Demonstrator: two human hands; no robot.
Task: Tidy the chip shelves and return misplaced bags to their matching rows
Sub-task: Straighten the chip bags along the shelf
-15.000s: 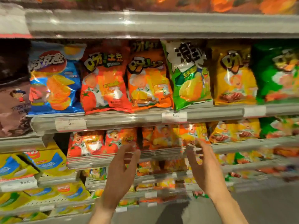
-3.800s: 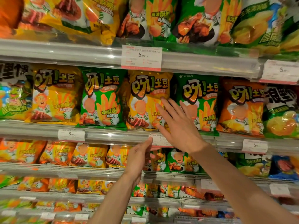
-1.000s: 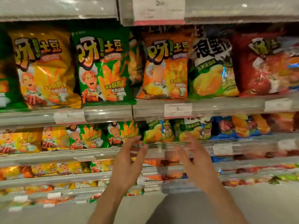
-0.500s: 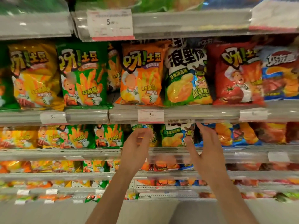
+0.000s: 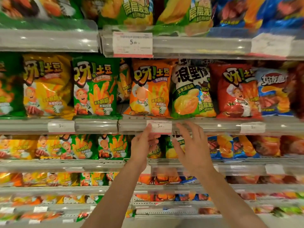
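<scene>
Chip bags stand in rows on the middle shelf: a yellow bag (image 5: 47,86), a green bag (image 5: 94,87), an orange bag (image 5: 150,89), a green-and-white bag with black lettering (image 5: 191,91), a red bag (image 5: 236,91) and a blue bag (image 5: 273,92). My left hand (image 5: 142,148) is raised just below the orange bag, fingertips at the shelf's price tag (image 5: 159,126). My right hand (image 5: 191,146) is beside it, fingers spread, under the green-and-white bag. Neither hand holds a bag.
A clear plastic rail (image 5: 95,126) fronts each shelf. The shelf above holds green and blue bags (image 5: 185,12). Lower shelves carry smaller green (image 5: 113,146), yellow and blue bags (image 5: 230,146). Grey floor shows at the bottom.
Both hands have risen from the lower shelf rail toward the middle shelf's price tag. The view has tilted up a little, and the shelves look closer.
</scene>
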